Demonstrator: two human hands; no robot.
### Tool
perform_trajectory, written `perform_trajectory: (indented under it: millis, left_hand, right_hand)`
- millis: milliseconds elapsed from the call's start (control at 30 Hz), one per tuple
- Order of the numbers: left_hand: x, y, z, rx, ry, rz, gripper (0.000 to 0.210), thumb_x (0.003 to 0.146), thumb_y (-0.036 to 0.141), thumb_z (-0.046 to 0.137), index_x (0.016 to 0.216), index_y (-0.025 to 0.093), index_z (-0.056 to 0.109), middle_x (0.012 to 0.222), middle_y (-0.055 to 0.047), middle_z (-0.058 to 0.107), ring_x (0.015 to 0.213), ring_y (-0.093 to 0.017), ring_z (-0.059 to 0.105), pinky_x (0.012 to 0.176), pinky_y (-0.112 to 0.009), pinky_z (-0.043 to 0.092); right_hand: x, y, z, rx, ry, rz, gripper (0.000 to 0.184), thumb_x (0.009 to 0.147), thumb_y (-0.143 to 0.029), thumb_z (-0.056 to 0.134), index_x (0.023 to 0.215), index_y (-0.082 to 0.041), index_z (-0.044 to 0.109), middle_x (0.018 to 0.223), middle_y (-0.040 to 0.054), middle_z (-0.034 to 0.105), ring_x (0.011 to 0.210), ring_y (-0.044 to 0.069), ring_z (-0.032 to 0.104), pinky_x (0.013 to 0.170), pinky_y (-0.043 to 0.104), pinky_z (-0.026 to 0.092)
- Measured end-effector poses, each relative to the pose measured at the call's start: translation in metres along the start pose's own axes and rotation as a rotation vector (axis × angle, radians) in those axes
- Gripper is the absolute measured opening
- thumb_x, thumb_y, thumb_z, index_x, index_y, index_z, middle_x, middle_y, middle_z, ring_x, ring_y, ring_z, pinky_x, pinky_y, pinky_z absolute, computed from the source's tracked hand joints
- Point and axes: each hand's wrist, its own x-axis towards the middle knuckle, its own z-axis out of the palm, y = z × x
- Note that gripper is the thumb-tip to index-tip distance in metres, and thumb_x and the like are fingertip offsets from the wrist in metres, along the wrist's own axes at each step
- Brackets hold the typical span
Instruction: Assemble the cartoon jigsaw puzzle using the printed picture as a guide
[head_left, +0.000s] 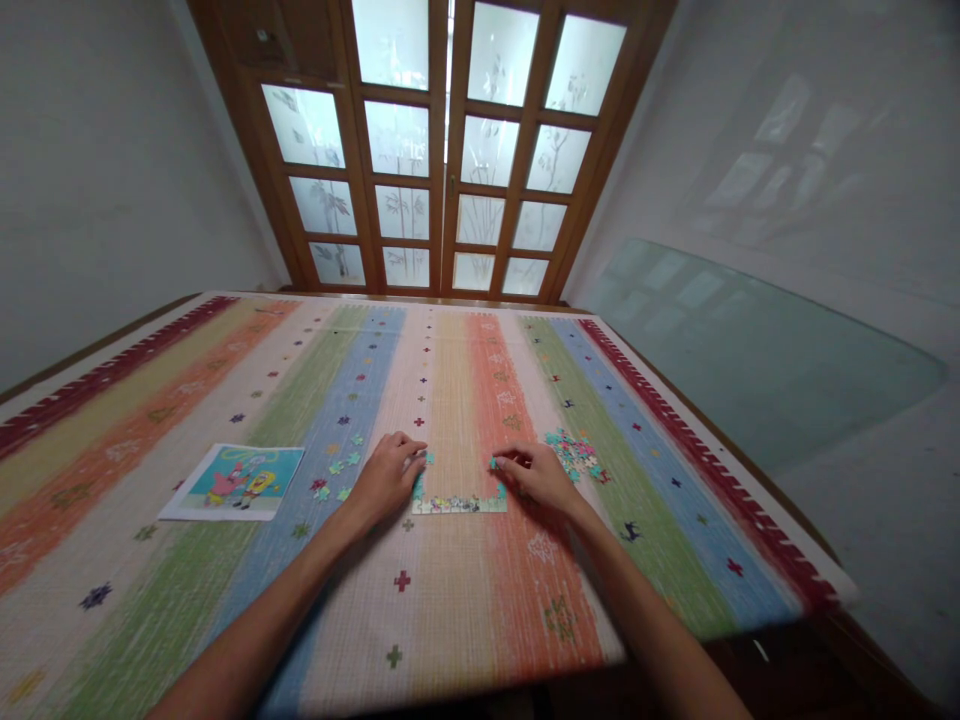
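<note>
While the puzzle border (459, 506) lies flat on the striped cloth (459, 590), the right hand (538, 474), fingers curled, meets a teal piece (493, 464) at the border's right side; the left hand (390, 472), fingers bent, rests at its left. I cannot tell whether either grips. Further left lie loose pieces (344, 467) and a picture sheet (236, 484); further right, a piece pile (574, 455).

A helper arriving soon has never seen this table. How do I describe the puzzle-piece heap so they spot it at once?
Start with the striped tablecloth and find the right hand. Just to its right, the puzzle-piece heap lies partly on a green stripe. Unlike the scattered pieces left of the left hand, it is a dense cluster, teal mixed with pink.
</note>
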Motion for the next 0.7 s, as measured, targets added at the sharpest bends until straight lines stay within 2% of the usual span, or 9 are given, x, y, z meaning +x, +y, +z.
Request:
perform_trajectory:
  millis: [267,467,700]
  left_hand:
    - [0.004,-0.004,0.004,0.073,-0.037,0.018,0.016,0.091,0.020,0.058,0.092,0.019,0.074,0.097,-0.008,0.064,0.101,-0.026,0.061,0.095,-0.041,0.049]
    - [0.005,-0.001,0.003,0.089,-0.043,0.018,0.018,0.092,0.020,0.055,0.094,0.018,0.073,0.097,-0.008,0.064,0.098,-0.025,0.061,0.094,-0.040,0.050]
    - [0.006,0.003,0.005,0.113,-0.038,0.016,0.019,0.095,0.027,0.056,0.092,0.018,0.073,0.097,-0.008,0.063,0.100,-0.026,0.060,0.095,-0.041,0.049]
  right_hand:
    - [-0.001,0.013,0.003,-0.035,-0.051,0.024,0.018,0.080,-0.026,0.067,0.087,-0.018,0.081,0.087,0.0084,0.081,0.077,0.022,0.071,0.074,0.033,0.052]
    - [-0.003,0.017,0.000,-0.060,-0.065,0.023,0.016,0.082,-0.027,0.068,0.087,-0.018,0.081,0.086,0.0077,0.080,0.077,0.021,0.070,0.074,0.032,0.053]
    - [-0.006,0.013,-0.002,-0.165,-0.062,-0.032,0.013,0.082,-0.020,0.067,0.084,-0.018,0.080,0.083,0.0061,0.076,0.076,0.019,0.066,0.073,0.030,0.049]
